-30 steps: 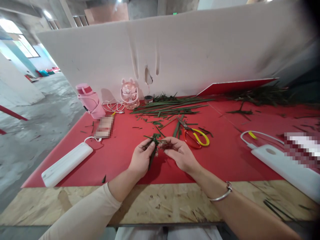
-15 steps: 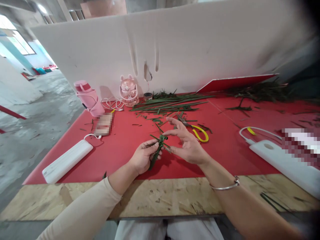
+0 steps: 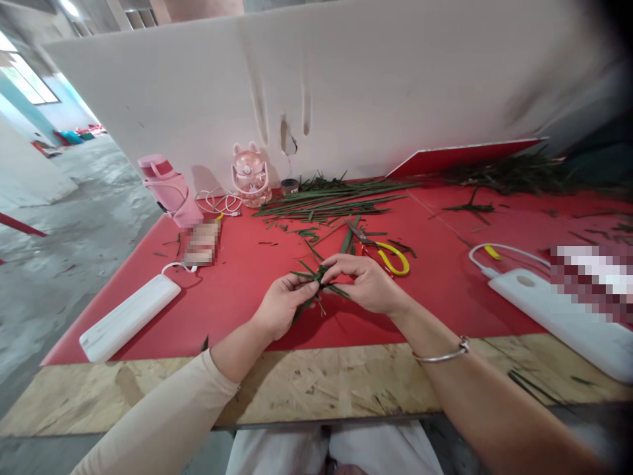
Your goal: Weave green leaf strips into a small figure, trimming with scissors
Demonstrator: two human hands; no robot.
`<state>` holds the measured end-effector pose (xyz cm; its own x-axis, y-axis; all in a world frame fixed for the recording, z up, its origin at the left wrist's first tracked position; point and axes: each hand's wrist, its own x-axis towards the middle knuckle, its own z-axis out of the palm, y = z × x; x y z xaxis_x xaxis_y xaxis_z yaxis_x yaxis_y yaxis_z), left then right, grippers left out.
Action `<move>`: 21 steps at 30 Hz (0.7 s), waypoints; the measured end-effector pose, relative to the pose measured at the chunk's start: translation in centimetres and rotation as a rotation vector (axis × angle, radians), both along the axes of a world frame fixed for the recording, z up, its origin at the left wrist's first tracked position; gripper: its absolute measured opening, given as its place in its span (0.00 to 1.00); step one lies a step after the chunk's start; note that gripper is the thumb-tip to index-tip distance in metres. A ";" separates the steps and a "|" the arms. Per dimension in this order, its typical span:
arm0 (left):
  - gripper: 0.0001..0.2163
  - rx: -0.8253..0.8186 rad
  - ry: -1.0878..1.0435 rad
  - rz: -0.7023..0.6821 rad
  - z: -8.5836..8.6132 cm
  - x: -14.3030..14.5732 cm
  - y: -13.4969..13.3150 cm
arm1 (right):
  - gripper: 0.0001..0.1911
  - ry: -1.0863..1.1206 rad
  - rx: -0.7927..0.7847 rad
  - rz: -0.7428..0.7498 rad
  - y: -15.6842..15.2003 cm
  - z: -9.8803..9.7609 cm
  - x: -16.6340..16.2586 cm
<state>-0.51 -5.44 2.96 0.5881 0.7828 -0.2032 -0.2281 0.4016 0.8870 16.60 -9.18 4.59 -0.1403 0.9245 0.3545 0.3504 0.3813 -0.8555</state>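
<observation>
Between my hands, above the red table covering, is a small bundle of folded green leaf strips (image 3: pixel 320 276) with ends sticking out several ways. My left hand (image 3: pixel 283 305) is closed on its lower left side, thumb on top. The fingers of my right hand (image 3: pixel 364 282) are bent and pinch the bundle from the right; the exact contact is partly hidden. Just beyond my right hand lie scissors (image 3: pixel 394 258) with yellow handles, their blades toward the loose leaf strips. A wider green leaf piece (image 3: pixel 349 239) lies beside the blades.
Long green strips (image 3: pixel 336 198) and scraps lie at the back. Left are a pink bottle (image 3: pixel 171 191), a clear pink bear-shaped bottle (image 3: pixel 250 177) and a white power bank (image 3: pixel 129 318). Another white power bank (image 3: pixel 558 323) lies right. A white panel (image 3: pixel 346 86) stands behind the red covering (image 3: pixel 237 297).
My right hand's fingers, spread apart beside the bundle before, have come down and closed on it. My left hand keeps its hold. The whole view has shifted slightly.
</observation>
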 end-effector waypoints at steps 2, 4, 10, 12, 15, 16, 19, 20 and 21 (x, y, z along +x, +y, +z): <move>0.11 -0.055 -0.012 -0.008 0.0 -0.1 0.1 | 0.10 0.094 -0.068 -0.001 0.0 -0.1 0.0; 0.12 -0.081 -0.020 -0.030 -0.1 -0.3 0.2 | 0.16 0.178 -0.122 0.002 0.0 -0.2 0.1; 0.14 -0.059 0.028 -0.050 -0.1 -0.2 0.0 | 0.05 -0.037 0.016 0.042 0.0 0.3 0.6; 0.15 -0.024 0.047 -0.055 -0.1 -0.2 0.0 | 0.05 -0.115 0.058 0.054 0.1 0.4 0.7; 0.15 0.019 0.090 -0.040 0.0 -0.1 0.0 | 0.06 -0.149 0.055 0.056 0.1 0.2 0.7; 0.16 0.033 0.103 -0.035 0.0 -0.1 -0.1 | 0.06 -0.142 0.048 0.054 0.1 0.2 0.7; 0.16 0.077 0.114 -0.033 -0.1 -0.1 -0.1 | 0.03 -0.055 -0.007 0.045 0.2 0.0 0.3; 0.16 0.093 0.115 -0.036 -0.1 -0.1 -0.1 | 0.03 0.007 -0.049 0.037 0.2 0.0 0.1; 0.16 0.113 0.119 -0.038 -0.2 -0.1 0.0 | 0.05 0.085 -0.102 0.026 0.2 0.0 0.0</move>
